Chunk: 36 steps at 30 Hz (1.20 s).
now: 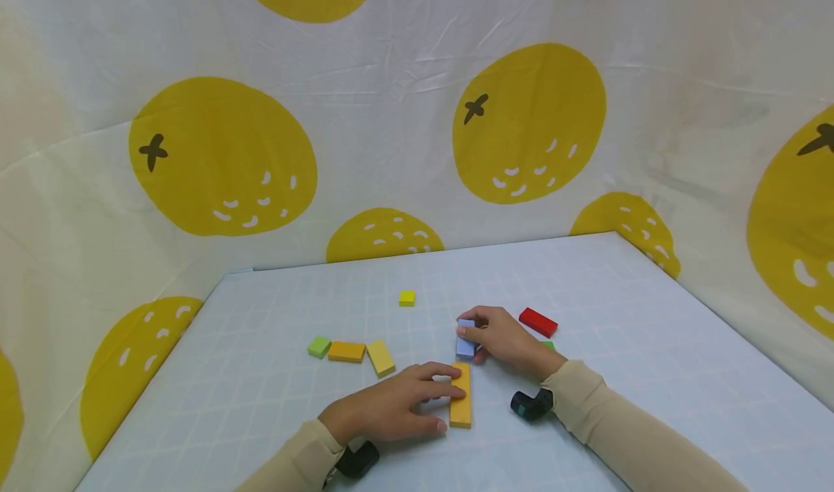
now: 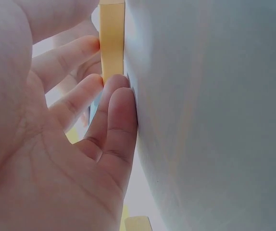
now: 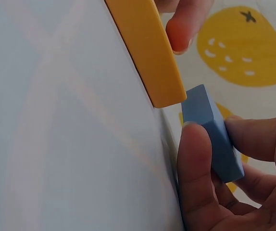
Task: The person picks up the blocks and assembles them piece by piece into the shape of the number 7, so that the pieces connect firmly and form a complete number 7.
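My right hand (image 1: 504, 338) pinches a blue rectangular block (image 1: 465, 338) between thumb and fingers. In the right wrist view the same blue block (image 3: 210, 132) is close to the end of a long orange-yellow block (image 3: 147, 48). My left hand (image 1: 400, 401) rests two extended fingertips on that orange-yellow block (image 1: 460, 398), which lies flat on the table; its thumb is near the block's left side. The left wrist view shows the fingertips against the orange-yellow block (image 2: 112, 41), with the other fingers low by the tabletop.
To the left lie a green block (image 1: 319, 346), an orange block (image 1: 347, 351) and a pale yellow block (image 1: 381, 357). Farther back is a small yellow block (image 1: 407, 299). Beyond the right hand are a red block (image 1: 538, 323) and a partly hidden green block (image 1: 549, 345). A fruit-print curtain (image 1: 391, 152) borders the table (image 1: 274, 311).
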### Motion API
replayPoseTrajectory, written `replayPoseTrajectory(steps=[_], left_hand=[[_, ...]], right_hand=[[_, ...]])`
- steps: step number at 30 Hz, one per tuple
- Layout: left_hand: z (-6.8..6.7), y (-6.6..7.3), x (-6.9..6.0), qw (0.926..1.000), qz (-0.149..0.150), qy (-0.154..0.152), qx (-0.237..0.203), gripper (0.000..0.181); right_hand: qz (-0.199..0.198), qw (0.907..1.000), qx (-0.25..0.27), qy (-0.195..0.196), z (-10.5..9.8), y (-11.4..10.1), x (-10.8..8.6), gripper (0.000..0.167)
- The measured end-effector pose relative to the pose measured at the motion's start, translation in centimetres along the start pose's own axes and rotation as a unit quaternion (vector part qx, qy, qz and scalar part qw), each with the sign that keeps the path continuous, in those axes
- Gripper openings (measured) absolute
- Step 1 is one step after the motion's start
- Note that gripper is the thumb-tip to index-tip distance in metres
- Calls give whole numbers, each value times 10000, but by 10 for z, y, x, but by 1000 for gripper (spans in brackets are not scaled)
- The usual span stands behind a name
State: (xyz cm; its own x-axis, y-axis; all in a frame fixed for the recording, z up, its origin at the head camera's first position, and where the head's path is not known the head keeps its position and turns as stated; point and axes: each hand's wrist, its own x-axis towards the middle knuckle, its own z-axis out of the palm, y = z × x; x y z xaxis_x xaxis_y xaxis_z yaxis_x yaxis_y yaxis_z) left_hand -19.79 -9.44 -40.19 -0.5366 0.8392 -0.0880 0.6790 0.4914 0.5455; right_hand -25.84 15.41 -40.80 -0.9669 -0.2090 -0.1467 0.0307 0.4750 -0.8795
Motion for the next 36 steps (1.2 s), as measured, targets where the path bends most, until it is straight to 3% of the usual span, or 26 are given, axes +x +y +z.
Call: replayPoseTrajectory(steps=[21,27,36], left_hand=[[-2,2,1,9998,-180,-120,42,47],[-4,5,1,9996,-263,-88,56,46],[-1,3,0,9998,-182,-104,65,47]], right_hand=[[-147,9993,111,-334,-8,2,0,35],[-347,9986,-72,-395,-9,-1,1,35],[-330,9981,-260,-457,-6,2,0,33]])
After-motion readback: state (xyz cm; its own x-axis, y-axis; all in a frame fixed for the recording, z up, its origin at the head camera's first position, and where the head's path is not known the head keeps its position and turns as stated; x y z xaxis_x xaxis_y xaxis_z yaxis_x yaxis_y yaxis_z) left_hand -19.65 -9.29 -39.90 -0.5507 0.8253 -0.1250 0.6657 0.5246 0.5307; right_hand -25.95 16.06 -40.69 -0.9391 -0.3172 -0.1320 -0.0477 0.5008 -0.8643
